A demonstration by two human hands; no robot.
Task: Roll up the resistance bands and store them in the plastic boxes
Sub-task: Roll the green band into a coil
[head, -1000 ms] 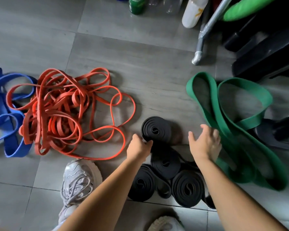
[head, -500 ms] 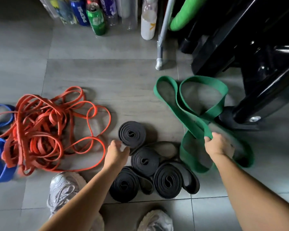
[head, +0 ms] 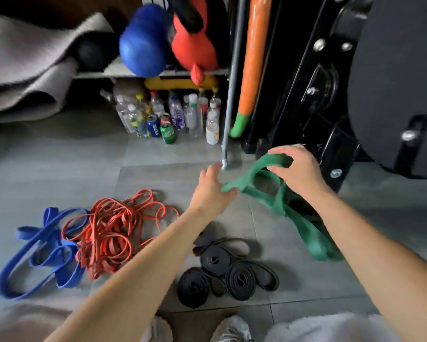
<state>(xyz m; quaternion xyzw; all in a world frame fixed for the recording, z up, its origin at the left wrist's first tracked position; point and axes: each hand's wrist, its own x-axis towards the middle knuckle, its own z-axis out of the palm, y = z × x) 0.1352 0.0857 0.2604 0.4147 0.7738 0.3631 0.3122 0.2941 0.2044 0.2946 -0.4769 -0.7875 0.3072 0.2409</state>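
Note:
A wide green resistance band [head: 303, 228] hangs lifted off the grey floor, held by both hands. My right hand [head: 298, 169] pinches its top loop; my left hand [head: 211, 191] grips a lower fold at the band's left end. Below them lie several rolled black bands [head: 217, 260] near my feet. A tangled heap of thin orange bands [head: 113, 230] sits at the left, with blue bands [head: 42, 250] beside it further left. No plastic box is in view.
Bottles and cans [head: 168, 119] stand under a shelf at the back, with blue and red boxing gloves [head: 143, 45] above. A grey pole [head: 229, 104] and orange foam bar [head: 251, 65] lean by black gym equipment [head: 330, 82] at right. My shoes [head: 232, 329] are at the bottom.
My right hand has lifted the green band off the floor. My left hand left the black rolls and took hold of the green band. The view tilted upward.

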